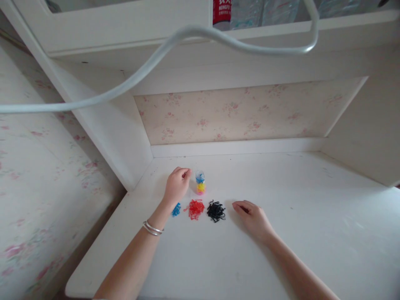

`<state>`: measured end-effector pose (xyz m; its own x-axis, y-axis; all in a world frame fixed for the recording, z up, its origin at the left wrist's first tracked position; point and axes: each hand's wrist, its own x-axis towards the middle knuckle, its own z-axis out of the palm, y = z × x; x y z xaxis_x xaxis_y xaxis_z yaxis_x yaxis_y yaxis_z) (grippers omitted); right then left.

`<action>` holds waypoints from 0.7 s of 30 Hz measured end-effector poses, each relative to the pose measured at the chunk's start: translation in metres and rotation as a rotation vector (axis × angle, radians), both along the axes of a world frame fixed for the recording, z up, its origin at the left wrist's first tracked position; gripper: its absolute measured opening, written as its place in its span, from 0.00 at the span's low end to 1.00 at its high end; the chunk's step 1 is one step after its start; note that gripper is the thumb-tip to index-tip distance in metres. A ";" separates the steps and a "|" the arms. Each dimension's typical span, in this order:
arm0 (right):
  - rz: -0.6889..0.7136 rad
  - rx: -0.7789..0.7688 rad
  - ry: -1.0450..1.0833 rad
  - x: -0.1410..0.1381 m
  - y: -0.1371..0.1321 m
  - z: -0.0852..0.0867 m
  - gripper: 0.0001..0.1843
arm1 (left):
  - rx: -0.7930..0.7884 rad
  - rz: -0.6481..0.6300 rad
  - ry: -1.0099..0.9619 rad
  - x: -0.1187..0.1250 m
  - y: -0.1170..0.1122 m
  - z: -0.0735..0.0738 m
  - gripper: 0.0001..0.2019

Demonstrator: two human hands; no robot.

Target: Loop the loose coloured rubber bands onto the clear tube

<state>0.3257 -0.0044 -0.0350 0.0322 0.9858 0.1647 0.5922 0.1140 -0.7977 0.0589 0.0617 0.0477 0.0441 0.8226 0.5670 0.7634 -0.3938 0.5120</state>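
A small clear jar [200, 183] stands upright on the white tabletop, with pink, yellow and blue layers inside. Just left of its mouth is my left hand [177, 185], raised with thumb and fingers pinched together; whatever is between them is too small to make out. Under the left wrist a pile of blue rubber bands [176, 209] is partly covered. Beside it lie a red pile of bands [196, 209] and a black pile of bands [216, 211]. My right hand [251, 216] rests on the table right of the black pile, fingers curled closed, nothing seen in them.
The white desk [312, 233] has a back ledge and side panels. Overhead, a thick white cable [150, 68] crosses the view in front of a shelf [131, 31] holding plastic-wrapped bottles [246, 14]. Floral wallpaper [37, 187] covers the wall at left.
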 end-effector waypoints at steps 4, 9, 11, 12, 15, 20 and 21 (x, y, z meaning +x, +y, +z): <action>0.000 -0.004 -0.012 -0.003 0.000 0.001 0.19 | -0.088 0.038 -0.023 -0.026 -0.012 -0.009 0.17; 0.118 0.075 -0.106 -0.028 -0.005 0.015 0.19 | -0.257 0.098 -0.129 -0.063 -0.025 -0.034 0.19; 0.222 0.103 -0.181 -0.049 -0.010 0.027 0.20 | -0.314 0.107 -0.173 -0.075 -0.028 -0.044 0.20; 0.275 0.107 -0.228 -0.061 -0.012 0.033 0.20 | -0.340 0.109 -0.187 -0.080 -0.029 -0.048 0.21; 0.430 0.121 -0.418 -0.101 -0.015 0.050 0.18 | -0.397 0.118 -0.185 -0.090 -0.031 -0.057 0.21; 0.506 0.111 -0.702 -0.158 -0.001 0.060 0.17 | -0.396 0.122 -0.067 -0.096 -0.034 -0.061 0.21; 0.503 0.103 -0.740 -0.165 0.004 0.059 0.18 | -0.384 0.117 -0.043 -0.097 -0.035 -0.061 0.21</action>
<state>0.1602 -0.0005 0.0236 -0.5489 0.8337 0.0602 0.8109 0.5486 -0.2038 -0.0377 0.0271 -0.0138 -0.0797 0.9730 0.2166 0.7664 -0.0791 0.6375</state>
